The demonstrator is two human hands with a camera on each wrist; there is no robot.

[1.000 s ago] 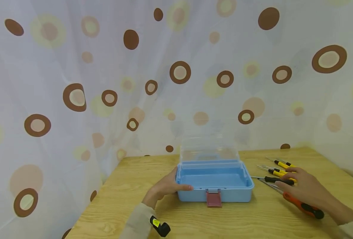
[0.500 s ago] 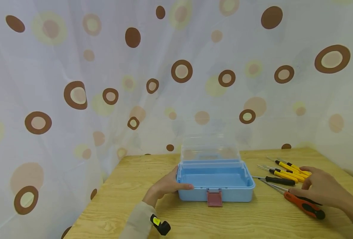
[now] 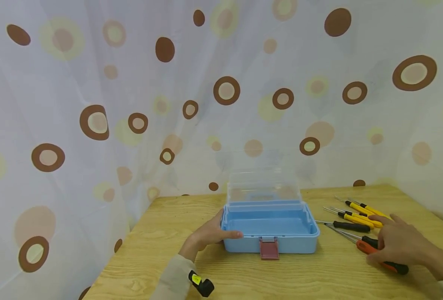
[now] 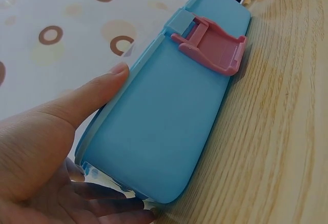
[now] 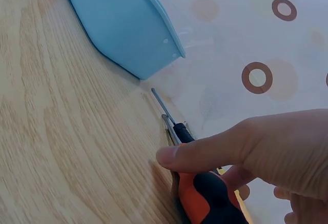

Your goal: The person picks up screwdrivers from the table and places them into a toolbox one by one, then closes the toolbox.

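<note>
The right hand [image 3: 405, 241] is right over the red-and-black screwdriver [image 3: 364, 248], and look at the line of that tool! Its long axis slants across the counter [image 3: 221, 277], shaft aimed forward and left at the blue box [image 3: 241, 246], thick handle angled back toward the person, partly hidden under the hand. Thumb on the near side, fingers reaching across to the far side, a wide gap between; whether skin meets handle, I can't tell. The index fingertip is at the yellow-handled screwdrivers [image 3: 359, 221], touching or just above, too close to call. Way across, the left hand [image 3: 205, 236] holds the box's left end, thumb on the front rim, well apart from every tool; the right is far nearer.
</note>
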